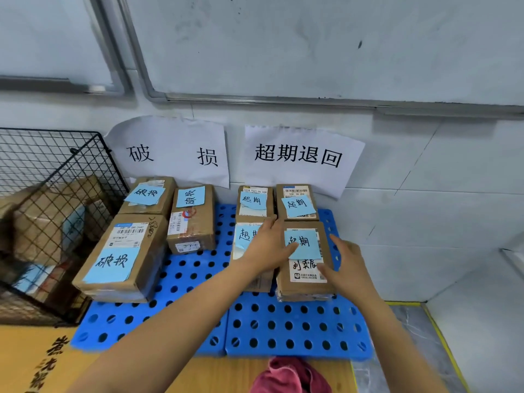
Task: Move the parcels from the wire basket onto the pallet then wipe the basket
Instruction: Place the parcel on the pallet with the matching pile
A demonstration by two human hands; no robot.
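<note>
The taped cardboard parcel (305,285) sits front-right on the blue pallet (283,330). It is probably light and stiff, best held by opposite sides. The left hand (269,245) rests flat on its top-left edge, and the right hand (347,263) presses its right side, fingers straight.

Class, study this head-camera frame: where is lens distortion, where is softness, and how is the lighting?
Head view: the wide lens bows the grey whiteboard frame along the top; the black wire basket at the left edge looks soft, while handwriting on the blue sticky notes mid-frame is legible; light is even, with faint shadows on the blue perforated plastic pallet.
</note>
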